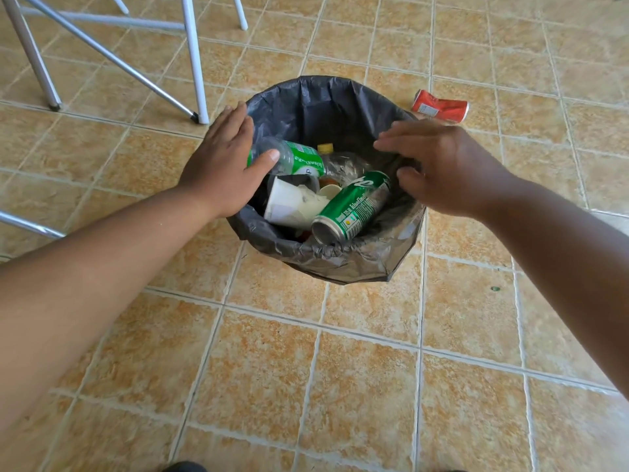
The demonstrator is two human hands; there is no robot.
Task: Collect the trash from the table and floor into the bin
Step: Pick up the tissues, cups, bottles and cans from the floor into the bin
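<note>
1. Two hands are in my feed. The left hand (224, 165) lies at the bin's left rim, fingers straight and together. Its thumb reaches over a bottle, and I cannot tell whether they touch.
2. The right hand (449, 165) hovers over the right rim, fingers loosely extended and thumb tucked below. It grips nothing that I can see.
3. One bin (326, 103), lined with a black bag, stands on the tiled floor (340, 369) between the two hands.
4. Inside it I count one green can (354, 206) leaning against the near right wall. Two clear bottles lie across the middle, one a green-labelled bottle (299, 160) and the other a yellow-capped bottle (343, 165).
5. One crumpled white paper cup (292, 204) sits under the bottles. Smaller scraps beneath it are too buried to count.
6. One piece of trash is outside: a crushed red can (440, 106) lies on its side on the tiles, just beyond the bin's far right edge.
7. Several white metal legs (194, 63) stand at the upper left, the nearest foot close to the left hand's fingertips.
8. Open tile runs to the right of the bin and across the whole near side.
</note>
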